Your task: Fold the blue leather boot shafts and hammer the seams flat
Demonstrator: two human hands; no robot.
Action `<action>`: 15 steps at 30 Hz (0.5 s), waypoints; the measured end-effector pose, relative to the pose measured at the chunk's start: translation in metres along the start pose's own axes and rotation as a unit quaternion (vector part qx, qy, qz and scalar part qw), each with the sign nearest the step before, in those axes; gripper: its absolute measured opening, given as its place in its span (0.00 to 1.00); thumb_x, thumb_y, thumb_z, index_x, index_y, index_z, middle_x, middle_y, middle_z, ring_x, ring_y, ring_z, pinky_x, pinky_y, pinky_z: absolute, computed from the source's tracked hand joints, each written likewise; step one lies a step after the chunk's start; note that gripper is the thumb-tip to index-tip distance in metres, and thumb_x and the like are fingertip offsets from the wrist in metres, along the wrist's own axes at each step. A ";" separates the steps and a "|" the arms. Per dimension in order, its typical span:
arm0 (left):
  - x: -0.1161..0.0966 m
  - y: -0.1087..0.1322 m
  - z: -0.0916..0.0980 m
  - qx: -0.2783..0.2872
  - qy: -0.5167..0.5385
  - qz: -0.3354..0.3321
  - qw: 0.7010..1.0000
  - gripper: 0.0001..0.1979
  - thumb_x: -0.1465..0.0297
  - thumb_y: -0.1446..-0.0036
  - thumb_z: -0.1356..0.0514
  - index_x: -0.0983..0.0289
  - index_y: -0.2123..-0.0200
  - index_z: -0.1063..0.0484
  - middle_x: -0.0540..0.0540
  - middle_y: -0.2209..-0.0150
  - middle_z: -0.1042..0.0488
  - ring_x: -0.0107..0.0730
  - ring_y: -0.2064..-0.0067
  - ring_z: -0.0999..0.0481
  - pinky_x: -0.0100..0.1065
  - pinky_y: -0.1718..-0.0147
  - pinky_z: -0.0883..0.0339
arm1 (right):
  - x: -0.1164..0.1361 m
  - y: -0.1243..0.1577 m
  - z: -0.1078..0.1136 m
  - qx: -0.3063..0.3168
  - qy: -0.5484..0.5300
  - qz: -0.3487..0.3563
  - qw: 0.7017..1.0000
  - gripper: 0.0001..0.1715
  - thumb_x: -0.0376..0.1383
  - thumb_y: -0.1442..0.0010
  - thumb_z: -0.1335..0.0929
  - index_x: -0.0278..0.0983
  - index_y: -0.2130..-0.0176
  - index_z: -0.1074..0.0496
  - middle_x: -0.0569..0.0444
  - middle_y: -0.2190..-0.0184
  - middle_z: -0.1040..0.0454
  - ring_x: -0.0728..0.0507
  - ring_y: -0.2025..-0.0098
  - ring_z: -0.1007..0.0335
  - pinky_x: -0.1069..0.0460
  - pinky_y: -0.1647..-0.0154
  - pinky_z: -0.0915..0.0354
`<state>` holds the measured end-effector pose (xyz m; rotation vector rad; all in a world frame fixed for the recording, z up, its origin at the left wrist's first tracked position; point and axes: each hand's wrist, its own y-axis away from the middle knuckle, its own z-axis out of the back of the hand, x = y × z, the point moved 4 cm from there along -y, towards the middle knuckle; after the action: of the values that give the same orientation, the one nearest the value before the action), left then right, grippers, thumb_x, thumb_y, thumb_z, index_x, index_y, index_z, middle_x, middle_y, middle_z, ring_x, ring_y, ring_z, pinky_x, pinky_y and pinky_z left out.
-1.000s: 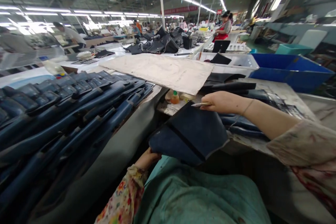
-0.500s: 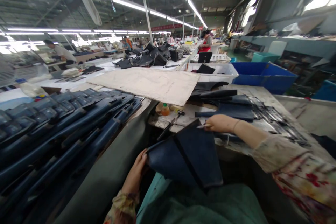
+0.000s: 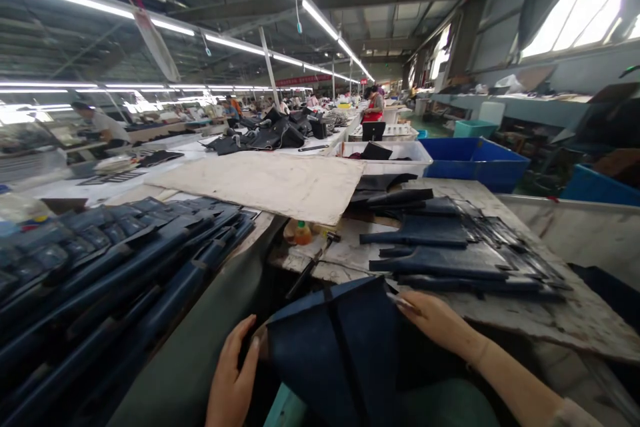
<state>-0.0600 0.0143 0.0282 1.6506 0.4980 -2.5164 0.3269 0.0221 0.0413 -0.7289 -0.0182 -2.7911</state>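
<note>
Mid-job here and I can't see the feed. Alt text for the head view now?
A dark blue panel with a black stripe is between the right hand, holding a slim pen-like tool by the panel's upper right corner, and the open left hand at its left edge. Beyond lie a hammer and, to the right, overlapping blue pieces.

Scuffed off-white worktop, dark streaks. Directly on it: overlapping dark blue, leather-like flat pieces at right; small amber bottle with green cap at left; beside it a black-handled hammer, handle overhanging the front edge.
</note>
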 end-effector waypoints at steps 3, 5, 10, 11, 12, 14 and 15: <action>-0.031 0.007 -0.019 0.036 -0.039 -0.097 0.994 0.15 0.63 0.48 0.42 0.53 0.54 0.29 0.53 0.50 0.29 0.44 0.45 0.34 0.45 0.44 0.43 | 0.001 0.016 -0.010 -0.066 -0.040 -0.016 0.997 0.19 0.42 0.38 0.42 0.38 0.55 0.29 0.48 0.59 0.24 0.41 0.58 0.27 0.47 0.55 0.33; -0.050 0.011 -0.045 0.086 -0.078 -0.167 0.979 0.15 0.66 0.46 0.44 0.54 0.53 0.29 0.55 0.51 0.28 0.44 0.47 0.31 0.46 0.46 0.39 | 0.002 0.021 -0.018 -0.095 -0.055 -0.024 0.994 0.21 0.41 0.38 0.42 0.38 0.51 0.30 0.48 0.54 0.26 0.41 0.53 0.29 0.48 0.50 0.34; -0.091 0.018 -0.121 0.184 -0.175 -0.335 0.907 0.17 0.74 0.43 0.49 0.58 0.50 0.32 0.57 0.51 0.27 0.39 0.49 0.30 0.48 0.46 0.42 | 0.017 0.015 -0.027 -0.104 -0.052 -0.011 0.993 0.19 0.40 0.38 0.41 0.38 0.51 0.31 0.48 0.55 0.26 0.42 0.54 0.29 0.49 0.51 0.33; -0.095 0.018 -0.133 0.192 -0.191 -0.348 0.897 0.17 0.75 0.42 0.49 0.59 0.50 0.33 0.57 0.51 0.27 0.38 0.49 0.30 0.49 0.45 0.44 | 0.023 0.013 -0.028 -0.103 -0.044 -0.007 0.994 0.19 0.39 0.38 0.41 0.38 0.52 0.30 0.48 0.57 0.25 0.43 0.55 0.28 0.49 0.52 0.33; -0.098 0.018 -0.143 0.199 -0.203 -0.356 0.890 0.17 0.75 0.42 0.50 0.60 0.50 0.33 0.57 0.51 0.27 0.38 0.49 0.30 0.50 0.44 0.45 | 0.029 0.012 -0.028 -0.101 -0.033 -0.006 0.994 0.18 0.39 0.38 0.41 0.37 0.53 0.30 0.48 0.58 0.25 0.43 0.57 0.28 0.49 0.53 0.33; -0.098 0.020 -0.156 0.214 -0.222 -0.361 0.880 0.17 0.75 0.42 0.50 0.61 0.49 0.34 0.57 0.50 0.28 0.37 0.49 0.30 0.50 0.43 0.47 | 0.039 0.014 -0.030 -0.096 -0.007 -0.015 0.995 0.17 0.37 0.38 0.42 0.36 0.56 0.29 0.47 0.60 0.24 0.43 0.59 0.28 0.49 0.55 0.33; -0.097 0.022 -0.159 0.220 -0.228 -0.364 0.876 0.18 0.75 0.42 0.49 0.61 0.48 0.35 0.57 0.50 0.28 0.36 0.48 0.31 0.49 0.43 0.48 | 0.042 0.015 -0.030 -0.093 0.005 -0.024 0.995 0.16 0.36 0.38 0.42 0.36 0.57 0.29 0.47 0.61 0.24 0.42 0.59 0.28 0.49 0.55 0.34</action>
<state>0.1251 0.0345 0.0537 0.9640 0.6031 -3.6665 0.2808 -0.0051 0.0340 -0.7675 0.2330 -2.8695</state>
